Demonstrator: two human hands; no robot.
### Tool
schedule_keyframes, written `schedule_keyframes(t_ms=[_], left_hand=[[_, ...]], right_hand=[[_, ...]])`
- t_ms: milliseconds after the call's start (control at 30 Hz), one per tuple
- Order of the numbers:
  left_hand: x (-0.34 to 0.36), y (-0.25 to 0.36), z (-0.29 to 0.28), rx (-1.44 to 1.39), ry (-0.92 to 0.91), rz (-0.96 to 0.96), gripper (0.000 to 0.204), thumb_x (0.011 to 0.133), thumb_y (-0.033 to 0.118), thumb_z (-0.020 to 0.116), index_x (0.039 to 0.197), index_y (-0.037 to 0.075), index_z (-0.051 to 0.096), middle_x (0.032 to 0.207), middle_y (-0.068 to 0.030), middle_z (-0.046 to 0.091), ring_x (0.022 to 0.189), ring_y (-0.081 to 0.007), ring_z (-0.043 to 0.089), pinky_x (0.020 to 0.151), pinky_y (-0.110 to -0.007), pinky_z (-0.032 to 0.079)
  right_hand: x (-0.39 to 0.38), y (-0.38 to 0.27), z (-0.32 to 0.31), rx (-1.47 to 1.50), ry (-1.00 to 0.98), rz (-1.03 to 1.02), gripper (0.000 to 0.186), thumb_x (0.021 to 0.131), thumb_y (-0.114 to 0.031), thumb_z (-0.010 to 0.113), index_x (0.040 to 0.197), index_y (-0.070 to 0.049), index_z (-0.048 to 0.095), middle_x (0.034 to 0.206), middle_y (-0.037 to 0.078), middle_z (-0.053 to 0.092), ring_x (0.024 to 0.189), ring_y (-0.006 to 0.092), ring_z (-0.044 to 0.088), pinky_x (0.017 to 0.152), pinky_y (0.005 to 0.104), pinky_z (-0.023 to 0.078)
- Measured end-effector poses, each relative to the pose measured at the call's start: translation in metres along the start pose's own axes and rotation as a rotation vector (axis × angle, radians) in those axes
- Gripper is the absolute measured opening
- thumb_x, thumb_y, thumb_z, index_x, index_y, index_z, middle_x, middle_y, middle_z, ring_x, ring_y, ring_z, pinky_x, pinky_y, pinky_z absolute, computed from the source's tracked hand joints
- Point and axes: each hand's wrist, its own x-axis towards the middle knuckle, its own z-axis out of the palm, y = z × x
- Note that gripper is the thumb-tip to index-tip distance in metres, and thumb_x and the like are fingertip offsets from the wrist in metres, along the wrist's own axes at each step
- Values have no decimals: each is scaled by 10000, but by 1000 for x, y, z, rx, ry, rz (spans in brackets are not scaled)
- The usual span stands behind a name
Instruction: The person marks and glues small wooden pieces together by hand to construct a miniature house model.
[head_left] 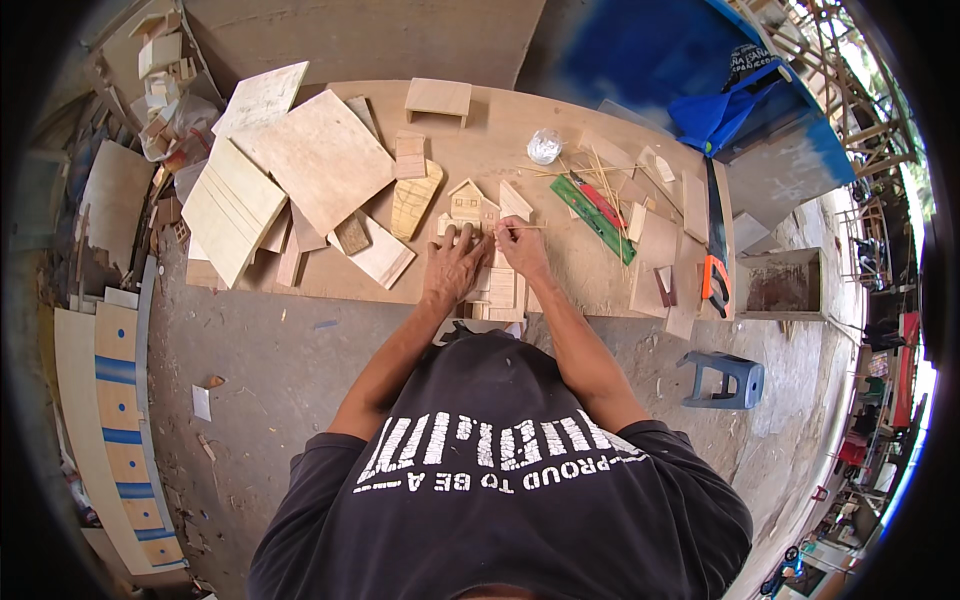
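Observation:
A small wooden model house [466, 201] with a gabled front and little windows lies on the worktable in front of me, and its lower boards [502, 290] reach the near edge. My left hand [457, 264] rests on the model with its fingers stretched and apart. Beside it, my right hand [523, 250] is closed in a pinch on a thin wooden stick [535, 227], held crosswise over the model. Another pointed house piece [514, 200] stands just beyond the right fingers. My hands partly hide the middle of the model.
Plywood sheets [325, 150] pile up at the table's left. To the right lie a green ruler [592, 218], a red cutter [588, 196], thin sticks, wood offcuts and an orange-handled saw [716, 280]. A crumpled clear plastic ball [544, 146] sits behind. A blue stool [727, 380] stands on the floor.

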Motion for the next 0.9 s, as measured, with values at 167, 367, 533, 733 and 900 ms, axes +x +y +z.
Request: schedule_keyframes(t_ms=[167,367,533,733,900], left_hand=[[-1,-1,0,-11,3,1,444,975,330,527,1416,276,511,1371,-67,486,1225,-292,454,870,-565,455],[-2,-1,1,16,23,9,445,970,329,537,1407,247,529,1374,-70,481,1227,-290,450,860,-553,455],[-1,0,2,12,13,12,445,964,321,543,1403,246,536,1379,-75,477,1231,-291,449,857,-550,453],[-1,-1,2,11,3,10,451,956,316,550,1402,248,538,1392,-78,474,1238,-297,446,858,-548,449],[-2,-1,1,5,-11,6,456,955,325,551,1404,250,536,1401,-79,471,1244,-302,442,868,-550,444]], right_hand=[[-5,4,1,98,26,32,146,982,-105,588,984,34,631,783,38,650,662,84,638,608,235,550],[-5,11,2,48,44,27,121,974,-86,583,965,25,631,766,36,648,657,83,640,603,234,554],[-2,17,3,-42,56,-5,126,970,-90,587,950,24,635,731,28,639,638,79,632,585,236,547],[-2,19,4,-81,80,-61,138,966,-103,599,957,28,643,726,30,647,634,71,620,573,237,540],[-2,15,6,14,90,29,154,903,-112,630,947,27,678,754,128,689,682,147,646,639,311,523]])
